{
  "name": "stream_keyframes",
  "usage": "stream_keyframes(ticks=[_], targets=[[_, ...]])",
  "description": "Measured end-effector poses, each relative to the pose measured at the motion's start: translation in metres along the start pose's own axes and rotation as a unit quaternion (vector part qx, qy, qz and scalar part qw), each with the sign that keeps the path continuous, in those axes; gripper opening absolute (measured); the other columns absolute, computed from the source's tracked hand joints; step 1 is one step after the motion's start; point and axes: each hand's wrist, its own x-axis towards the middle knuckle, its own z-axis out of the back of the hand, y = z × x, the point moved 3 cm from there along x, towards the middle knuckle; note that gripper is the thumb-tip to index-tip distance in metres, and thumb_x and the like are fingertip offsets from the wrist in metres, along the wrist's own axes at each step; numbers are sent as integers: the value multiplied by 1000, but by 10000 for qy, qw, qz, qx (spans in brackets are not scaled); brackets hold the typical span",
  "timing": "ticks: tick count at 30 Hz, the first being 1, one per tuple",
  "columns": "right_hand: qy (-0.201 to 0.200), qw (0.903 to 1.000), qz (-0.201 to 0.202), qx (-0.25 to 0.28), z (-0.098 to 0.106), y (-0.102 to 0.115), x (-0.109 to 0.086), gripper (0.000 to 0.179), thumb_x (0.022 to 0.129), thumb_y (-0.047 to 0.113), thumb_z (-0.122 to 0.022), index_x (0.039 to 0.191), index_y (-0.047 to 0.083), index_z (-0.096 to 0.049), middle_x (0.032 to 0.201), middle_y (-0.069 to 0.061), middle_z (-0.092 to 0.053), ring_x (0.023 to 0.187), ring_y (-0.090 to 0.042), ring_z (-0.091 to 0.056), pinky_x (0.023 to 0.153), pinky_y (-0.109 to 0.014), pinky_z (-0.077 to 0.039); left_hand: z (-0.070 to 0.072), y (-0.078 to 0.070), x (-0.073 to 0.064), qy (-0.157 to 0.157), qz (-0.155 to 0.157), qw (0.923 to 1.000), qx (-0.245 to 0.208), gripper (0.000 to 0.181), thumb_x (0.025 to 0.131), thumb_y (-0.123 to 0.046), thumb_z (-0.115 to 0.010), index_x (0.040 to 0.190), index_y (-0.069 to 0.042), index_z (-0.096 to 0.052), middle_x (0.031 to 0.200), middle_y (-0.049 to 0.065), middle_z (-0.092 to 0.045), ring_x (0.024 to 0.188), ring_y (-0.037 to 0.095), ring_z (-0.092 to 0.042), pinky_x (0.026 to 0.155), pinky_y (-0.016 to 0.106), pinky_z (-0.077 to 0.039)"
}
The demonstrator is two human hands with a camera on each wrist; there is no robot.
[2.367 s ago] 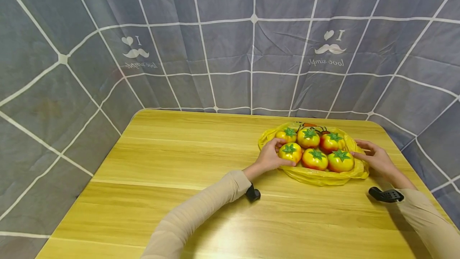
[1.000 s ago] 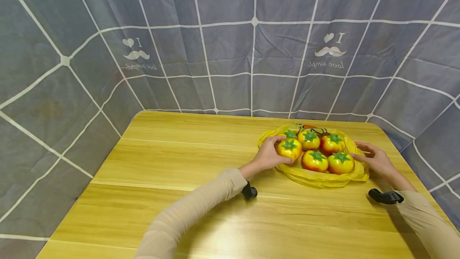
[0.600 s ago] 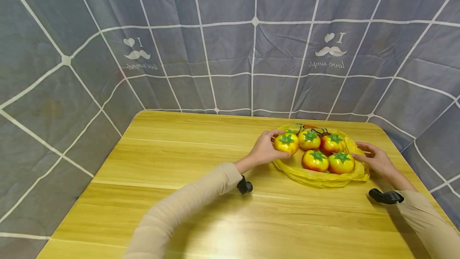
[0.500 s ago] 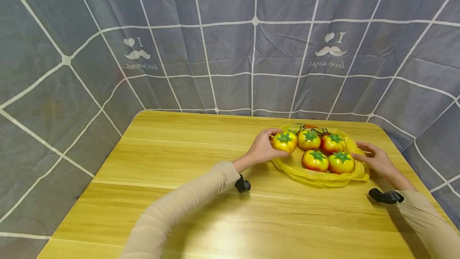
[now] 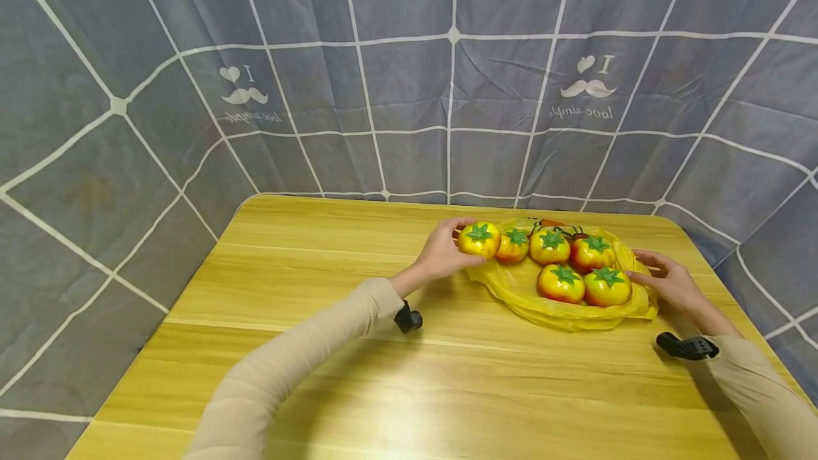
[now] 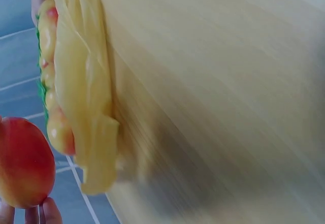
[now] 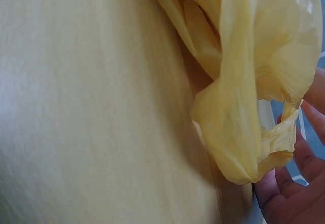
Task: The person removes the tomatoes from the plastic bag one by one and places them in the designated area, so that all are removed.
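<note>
A grey-blue curtain (image 5: 409, 98) with white grid lines, white hearts, moustaches and reversed lettering hangs behind and on both sides of a wooden table (image 5: 307, 261) with yellowish, striped grain. Two beige sleeves reach in over the table, the left sleeve (image 5: 300, 360) stretched well forward and the right sleeve (image 5: 760, 389) at the right edge.

On the far right part of the table lies a yellow plastic bag (image 5: 556, 316), its crumpled sides spread low, with dark and orange print at its back edge. The right hand (image 5: 671, 286) is at the bag's right end, its bent fingers touching the yellow plastic; whether they pinch it, I cannot tell. The left hand (image 5: 441, 250) is at the other end, its fingers curled around one round fruit (image 5: 479, 241), red and yellow with a green leafy top, held up off the table at the bag's left end.

Five matching fruits (image 5: 560, 285) sit in the bag, three in a back row and two in front. Small black devices (image 5: 689, 346) are strapped at both wrists.
</note>
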Motion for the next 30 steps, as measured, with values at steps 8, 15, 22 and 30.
stream_keyframes(ticks=[8, 15, 22, 30], targets=[[48, 10000, -55, -4, 0, 1, -1, 59, 91, 24, -66, 136, -7, -42, 97, 42, -40, 82, 20, -45, 68, -5, -42, 18, 15, 0, -165, 49, 9998, 47, 70, 68, -13, -84, 131, -4, -55, 123, 17, -56, 107, 31, -56, 87, 31, -50], [20, 9999, -83, 69, 2, 0, -1, 58, 91, 24, -66, 137, -4, -44, 98, 42, -40, 82, 20, -46, 68, -5, -43, 29, 29, 4, -166, -106, 9997, 162, 69, 69, -10, -83, 131, -2, -54, 124, 18, -53, 107, 33, -55, 89, 36, -50], [3, 9999, -8, 144, 2, 0, -2, 53, 91, 22, -66, 135, -1, -47, 97, 43, -42, 82, 19, -47, 68, -6, -43, 33, 43, 7, -187, -198, 9992, 284, 67, 70, -12, -82, 131, -5, -55, 122, 17, -53, 105, 31, -54, 87, 35, -51], [18, 9998, 26, 185, 0, 0, -2, 54, 91, 22, -65, 136, -2, -46, 98, 43, -42, 83, 19, -47, 69, -5, -43, 36, 52, 13, -192, 125, 9991, 356, 70, 71, -8, -81, 134, -5, -52, 130, 18, -51, 111, 34, -54, 95, 42, -48]])
